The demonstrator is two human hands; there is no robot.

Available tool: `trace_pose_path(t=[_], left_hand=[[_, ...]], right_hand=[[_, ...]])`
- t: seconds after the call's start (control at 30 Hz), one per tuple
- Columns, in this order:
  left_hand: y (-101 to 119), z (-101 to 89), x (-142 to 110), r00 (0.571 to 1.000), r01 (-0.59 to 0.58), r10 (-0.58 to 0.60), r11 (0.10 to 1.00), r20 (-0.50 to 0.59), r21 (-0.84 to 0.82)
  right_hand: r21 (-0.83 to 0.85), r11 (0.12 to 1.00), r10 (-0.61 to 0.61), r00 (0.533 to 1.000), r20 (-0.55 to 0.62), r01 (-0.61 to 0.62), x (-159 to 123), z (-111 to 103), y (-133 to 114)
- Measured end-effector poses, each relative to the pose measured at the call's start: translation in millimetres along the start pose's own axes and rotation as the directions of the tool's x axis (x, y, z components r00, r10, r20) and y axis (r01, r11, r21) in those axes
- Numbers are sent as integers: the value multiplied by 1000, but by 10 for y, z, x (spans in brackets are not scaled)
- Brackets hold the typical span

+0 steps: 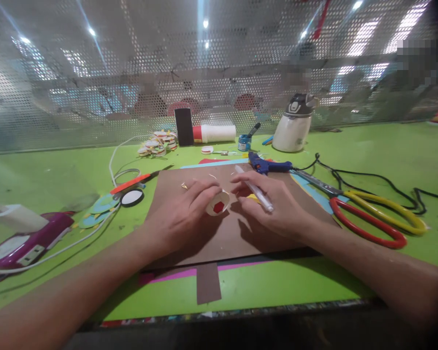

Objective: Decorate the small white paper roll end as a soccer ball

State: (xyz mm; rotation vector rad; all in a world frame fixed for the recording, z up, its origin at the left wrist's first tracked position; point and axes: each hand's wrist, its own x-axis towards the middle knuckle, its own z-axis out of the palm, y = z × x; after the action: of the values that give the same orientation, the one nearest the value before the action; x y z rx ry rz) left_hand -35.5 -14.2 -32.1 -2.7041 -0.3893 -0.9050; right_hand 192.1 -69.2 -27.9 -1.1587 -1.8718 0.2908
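Over the brown paper (228, 245), the left hand (178, 214), curled, gripped a round white piece (224, 199); above the paper's right half, the half-open right hand (279, 201) held a white pen (254, 188).

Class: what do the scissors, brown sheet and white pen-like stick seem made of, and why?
Scissors: probably metal blades, grey with sheen; handles likely smooth plastic, evenly red and yellow.
Brown sheet: apparently matt paper or card, flat and glare-free.
Pen-like stick: perhaps plastic, milky pale; finish unclear.
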Motion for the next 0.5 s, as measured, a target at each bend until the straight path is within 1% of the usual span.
trace_pose_path(t=[0.07, 0.13, 0.23, 0.3, 0.37, 0.43, 0.5], left_hand=[[-16, 23, -14, 1000, 21, -21, 1000, 17, -15], [-3, 2, -15, 1000, -1, 1, 1000, 32, -9], [37, -89, 12, 990, -133, 131, 990, 49, 53], [55, -139, 34, 971, -230, 221, 968, 90, 102], [62, -159, 44, 959, -271, 258, 956, 116, 116], [65, -158, 39, 964, -255, 244, 962, 107, 100], [66, -152, 24, 976, -211, 206, 974, 65, 81]], right_hand=[[-13, 1000, 23, 1000, 5, -23, 10, -7, 40], [-12, 999, 40, 999, 1, -40, 11, 3, 67], [-1, 998, 66, 998, -21, -66, 9, 31, 93], [-4, 997, 80, 996, -37, -80, 12, 44, 109], [-18, 996, 85, 995, -60, -87, 16, 48, 125], [-12, 996, 90, 993, -76, -92, 20, 48, 135], [13, 994, 105, 991, -81, -104, 19, 50, 134]])
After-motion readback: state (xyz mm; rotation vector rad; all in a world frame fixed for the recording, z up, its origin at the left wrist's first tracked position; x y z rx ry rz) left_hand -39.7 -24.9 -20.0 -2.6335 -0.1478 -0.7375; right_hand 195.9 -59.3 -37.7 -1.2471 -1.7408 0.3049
